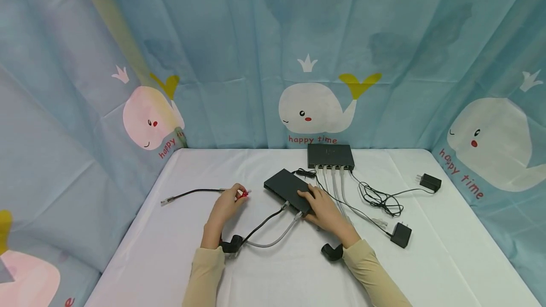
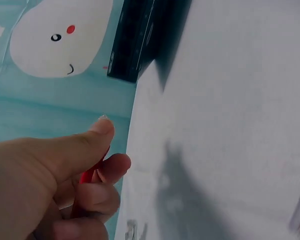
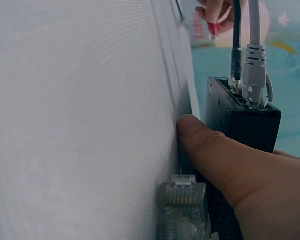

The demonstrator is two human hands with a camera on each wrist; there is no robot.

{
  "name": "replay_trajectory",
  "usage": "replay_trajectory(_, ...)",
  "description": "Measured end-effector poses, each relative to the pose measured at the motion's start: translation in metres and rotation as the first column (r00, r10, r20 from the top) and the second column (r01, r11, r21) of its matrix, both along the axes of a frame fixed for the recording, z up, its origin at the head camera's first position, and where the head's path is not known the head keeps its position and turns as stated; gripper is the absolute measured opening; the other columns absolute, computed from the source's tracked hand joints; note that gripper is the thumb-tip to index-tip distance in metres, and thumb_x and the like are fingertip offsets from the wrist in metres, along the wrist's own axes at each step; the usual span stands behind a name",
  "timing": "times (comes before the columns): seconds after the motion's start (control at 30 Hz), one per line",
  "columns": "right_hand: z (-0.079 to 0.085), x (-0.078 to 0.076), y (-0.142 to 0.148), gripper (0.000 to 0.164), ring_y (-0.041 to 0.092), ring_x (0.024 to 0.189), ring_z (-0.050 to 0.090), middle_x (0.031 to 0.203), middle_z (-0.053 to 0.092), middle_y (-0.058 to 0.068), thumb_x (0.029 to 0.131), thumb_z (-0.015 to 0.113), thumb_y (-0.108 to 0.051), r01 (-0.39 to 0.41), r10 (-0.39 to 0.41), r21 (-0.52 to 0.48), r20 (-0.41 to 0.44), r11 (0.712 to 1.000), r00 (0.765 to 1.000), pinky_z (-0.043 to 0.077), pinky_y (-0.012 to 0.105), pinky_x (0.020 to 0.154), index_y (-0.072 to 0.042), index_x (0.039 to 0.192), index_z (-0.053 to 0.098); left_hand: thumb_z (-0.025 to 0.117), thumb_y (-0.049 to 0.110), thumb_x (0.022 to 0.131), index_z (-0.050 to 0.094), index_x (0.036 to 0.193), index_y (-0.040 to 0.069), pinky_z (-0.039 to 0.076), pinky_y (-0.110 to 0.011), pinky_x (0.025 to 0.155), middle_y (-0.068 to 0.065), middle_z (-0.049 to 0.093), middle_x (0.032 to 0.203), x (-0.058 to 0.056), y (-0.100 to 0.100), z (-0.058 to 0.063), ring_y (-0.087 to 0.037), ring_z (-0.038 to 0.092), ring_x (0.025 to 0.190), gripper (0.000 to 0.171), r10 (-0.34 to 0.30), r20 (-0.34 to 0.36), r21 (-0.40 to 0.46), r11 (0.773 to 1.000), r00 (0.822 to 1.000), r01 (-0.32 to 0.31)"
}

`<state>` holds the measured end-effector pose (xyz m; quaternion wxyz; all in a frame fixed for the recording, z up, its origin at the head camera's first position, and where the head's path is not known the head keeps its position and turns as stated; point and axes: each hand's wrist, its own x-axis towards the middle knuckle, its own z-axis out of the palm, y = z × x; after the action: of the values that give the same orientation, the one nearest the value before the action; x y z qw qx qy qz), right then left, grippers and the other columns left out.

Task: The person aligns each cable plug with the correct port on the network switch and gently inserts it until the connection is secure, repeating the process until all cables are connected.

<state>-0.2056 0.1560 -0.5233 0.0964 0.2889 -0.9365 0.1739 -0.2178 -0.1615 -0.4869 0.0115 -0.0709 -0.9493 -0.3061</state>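
My right hand (image 1: 324, 210) grips the right end of a black network switch (image 1: 285, 186), fingers over its top and thumb on the opposite side. A black network cable (image 1: 265, 221) and a grey network cable (image 1: 275, 243) run from the switch's front ports; their plugs also show in the right wrist view. To the left of the switch, my left hand (image 1: 225, 205) pinches a red network cable (image 1: 243, 195) near its clear plug. Thumb and curled fingers close around that red cable (image 2: 88, 175) in the left wrist view, where the plug is hidden.
Behind stands a second black switch (image 1: 330, 156) with several grey cables (image 1: 334, 184) in it. Two power adapters (image 1: 401, 235) and a coiled black cord (image 1: 384, 200) lie at right. A loose black cable (image 1: 192, 191) lies left. One clear plug (image 3: 184, 205) sits beside my right thumb.
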Motion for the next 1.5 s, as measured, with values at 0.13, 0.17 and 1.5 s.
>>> replay_trajectory(0.13,-0.001,0.000,0.000,0.071,0.041,0.125,0.039,0.142,0.036,0.024,0.077,0.076,-0.034,-0.002,0.002,-0.006,0.002,1.000,1.000,0.036,0.052,0.101,-0.018,0.138,0.043,0.065,0.021,0.088,0.058,0.105,0.011,0.037,-0.027,0.057,-0.002,0.058,0.080,0.002,0.010,-0.002,-0.015,0.046,0.067,0.021,0.041,0.011,0.056,0.998,0.999,-0.042)
replay_trajectory(0.17,-0.001,0.000,0.001,0.072,0.041,0.125,0.039,0.142,0.036,0.024,0.076,0.076,-0.034,-0.002,0.002,-0.008,0.000,1.000,1.000,0.036,0.052,0.101,-0.019,0.138,0.043,0.065,0.021,0.088,0.059,0.105,0.010,0.036,-0.027,0.057,-0.003,0.058,0.081,0.003,0.012,-0.001,-0.016,0.046,0.068,0.021,0.057,0.007,0.067,0.996,0.998,-0.057)
replay_trajectory(1.5,-0.002,-0.001,0.002,0.071,0.036,0.127,0.039,0.143,0.035,0.020,0.078,0.074,-0.036,0.016,-0.016,-0.004,0.020,1.000,1.000,0.037,0.049,0.102,-0.022,0.139,0.043,0.056,0.016,0.094,0.056,0.106,-0.002,0.055,-0.035,0.051,-0.017,0.057,0.085,0.008,0.070,-0.015,-0.015,0.057,0.046,0.022,-0.068,0.175,0.557,0.830,0.982,-0.041)
